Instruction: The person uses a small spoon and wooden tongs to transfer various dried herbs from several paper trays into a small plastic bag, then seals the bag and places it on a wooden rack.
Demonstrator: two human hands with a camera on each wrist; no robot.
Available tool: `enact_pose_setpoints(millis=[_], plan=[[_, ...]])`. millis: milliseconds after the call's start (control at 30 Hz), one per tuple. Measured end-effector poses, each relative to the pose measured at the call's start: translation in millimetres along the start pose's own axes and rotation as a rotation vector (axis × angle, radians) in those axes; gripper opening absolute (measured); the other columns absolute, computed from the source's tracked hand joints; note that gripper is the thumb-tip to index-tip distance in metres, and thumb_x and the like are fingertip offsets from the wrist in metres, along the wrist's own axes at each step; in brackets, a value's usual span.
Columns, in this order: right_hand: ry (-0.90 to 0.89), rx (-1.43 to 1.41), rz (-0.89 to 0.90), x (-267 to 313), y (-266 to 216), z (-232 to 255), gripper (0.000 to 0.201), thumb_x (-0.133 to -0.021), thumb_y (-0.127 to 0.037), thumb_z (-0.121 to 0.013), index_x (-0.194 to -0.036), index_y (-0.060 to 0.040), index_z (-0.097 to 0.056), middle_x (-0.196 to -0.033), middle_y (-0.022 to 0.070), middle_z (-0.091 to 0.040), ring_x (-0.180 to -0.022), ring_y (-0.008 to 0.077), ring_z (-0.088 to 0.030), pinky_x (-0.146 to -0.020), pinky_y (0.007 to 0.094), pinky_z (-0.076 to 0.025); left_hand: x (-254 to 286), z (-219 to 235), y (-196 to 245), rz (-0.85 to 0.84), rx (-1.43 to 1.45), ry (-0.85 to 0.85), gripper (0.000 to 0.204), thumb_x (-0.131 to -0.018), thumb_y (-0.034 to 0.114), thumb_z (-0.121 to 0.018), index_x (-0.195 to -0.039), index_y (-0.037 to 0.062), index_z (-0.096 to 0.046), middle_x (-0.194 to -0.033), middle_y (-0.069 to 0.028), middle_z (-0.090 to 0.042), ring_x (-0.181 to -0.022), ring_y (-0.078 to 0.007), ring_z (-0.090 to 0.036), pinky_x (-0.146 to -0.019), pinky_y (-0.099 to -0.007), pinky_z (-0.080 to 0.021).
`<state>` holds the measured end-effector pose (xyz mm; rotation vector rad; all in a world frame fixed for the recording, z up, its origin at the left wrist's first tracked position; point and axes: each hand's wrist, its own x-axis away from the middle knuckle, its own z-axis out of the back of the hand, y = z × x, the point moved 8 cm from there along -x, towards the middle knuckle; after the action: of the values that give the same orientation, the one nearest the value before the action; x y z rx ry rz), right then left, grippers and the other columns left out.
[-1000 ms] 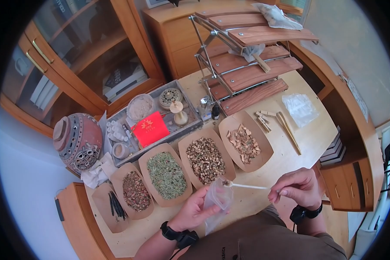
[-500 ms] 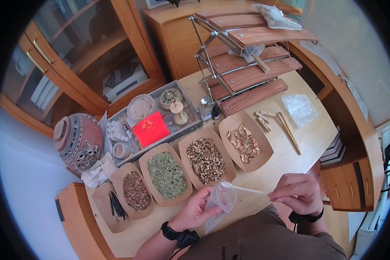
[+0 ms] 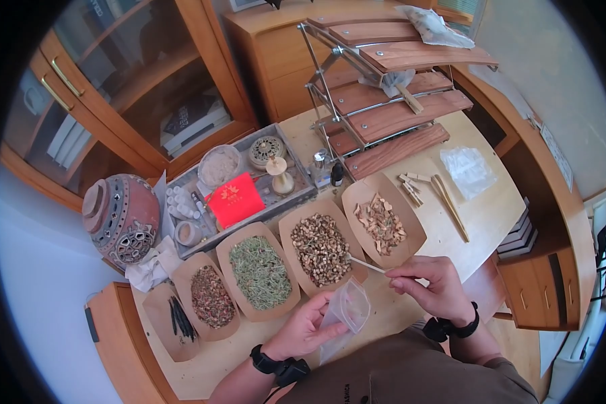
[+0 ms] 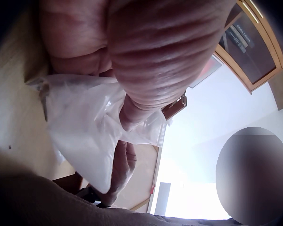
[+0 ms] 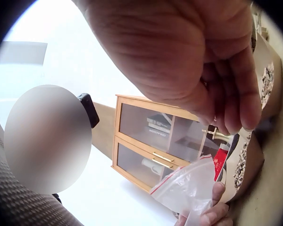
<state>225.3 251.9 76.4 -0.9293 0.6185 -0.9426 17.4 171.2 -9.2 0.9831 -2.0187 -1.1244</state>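
Note:
In the head view my left hand pinches a clear zip bag by its side, its mouth spread and facing up. My right hand pinches the end of a thin white spoon, whose tip is in the brown chopped pieces of the second tray from the right. The left wrist view has my thumb pressed on the bag. In the right wrist view the curled fingers hide the spoon; the bag with its red-lined edge hangs beyond them.
Paper trays with green herb, reddish mix, dark pods and wood chips line the table. Behind stand a grey tray with a red packet, a slatted wooden rack and brass tweezers.
My right hand has moved left and up with the spoon, whose tip went from the bag's mouth into the brown pieces. The left hand and bag have barely shifted.

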Motion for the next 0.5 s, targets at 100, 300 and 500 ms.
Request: enact_pose_setpoints(millis=[100,300,500], plan=[[0.008,-0.179,-0.123,-7,16,-16,0.018,-0.099,-0.002,-0.074,-0.117,-0.0004,-0.079,-0.088,0.0087,-0.077,-0.079,0.0132,-0.075,-0.072,0.0277,-0.06,0,-1,3,-0.011,-0.012,-0.012,0.052,-0.105,0.003,-0.066,-0.151,0.0011,-0.04,-0.118,-0.0115,-0.072,-0.115,-0.0244,-0.073,-0.105,-0.0411,-0.053],[0.008,-0.496,-0.265,-4,41,-42,0.02,-0.104,-0.001,-0.068,-0.122,0.0046,-0.075,-0.099,0.0099,-0.08,-0.086,0.0129,-0.076,-0.077,0.0277,-0.063,1,0,-3,-0.022,0.078,-0.031,0.052,-0.105,0.0,-0.066,-0.153,0.0003,-0.046,-0.138,-0.008,-0.064,-0.128,-0.0139,-0.063,-0.109,-0.033,-0.051],[0.05,-0.591,-0.264,-1,44,-38,0.021,-0.105,0.0,-0.065,-0.123,0.0086,-0.073,-0.102,0.014,-0.079,-0.089,0.0162,-0.077,-0.078,0.029,-0.064,1,0,-3,-0.035,0.092,-0.038,0.052,-0.105,0.0,-0.066,-0.153,0.0006,-0.046,-0.136,-0.0072,-0.063,-0.127,-0.0143,-0.063,-0.109,-0.0337,-0.051]])
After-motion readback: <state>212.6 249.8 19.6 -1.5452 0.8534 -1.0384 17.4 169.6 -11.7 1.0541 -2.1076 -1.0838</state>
